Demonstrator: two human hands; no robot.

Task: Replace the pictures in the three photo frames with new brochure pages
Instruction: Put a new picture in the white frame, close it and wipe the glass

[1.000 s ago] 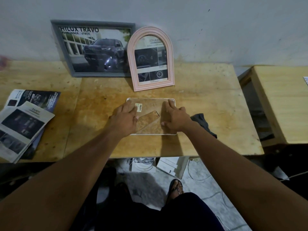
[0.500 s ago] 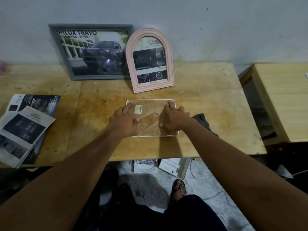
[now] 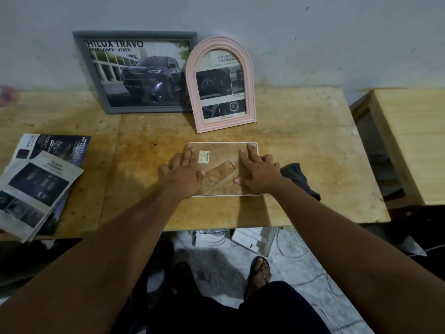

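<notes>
- Brown fibreboard is the back of the white-rimmed photo frame [image 3: 222, 168], which lies face down on the wooden desk [image 3: 301, 150], near its front edge and in front of the pink frame.
- The left hand [image 3: 181, 173] lies flat on the left part of that back, palm down, fingers [image 3: 187, 153] spread apart and stretched toward the far rim; they clamp nothing.
- The right hand [image 3: 258, 171] lies flat on the right part, fingers likewise apart, the index finger reaching the far right corner and the thumb tip pressed on the board near the stand.
- Between the two hands sit a pale barcode sticker [image 3: 204, 157] and the folded brown easel stand [image 3: 220, 175], which runs slantwise across the back.
- Three photo frames are in view: the face-down one, a grey rectangular frame [image 3: 134, 72] and a pink arched frame [image 3: 220, 84].
- The grey frame leans against the wall at the back of the desk and shows a dark pickup truck under the words "HILUX TRAVO".
- The pink frame stands just beside it on the right, overlapping its right edge, and holds a page with dashboard pictures.
- One loose pile of brochure pages [image 3: 39, 184] lies at the left of the desk, well apart from the hands; how many sheets I cannot tell.
- One dark grey cloth [image 3: 299, 178] lies just right of the right wrist.
- A second, paler wooden table [image 3: 414, 143] stands to the right, apart from the desk.
</notes>
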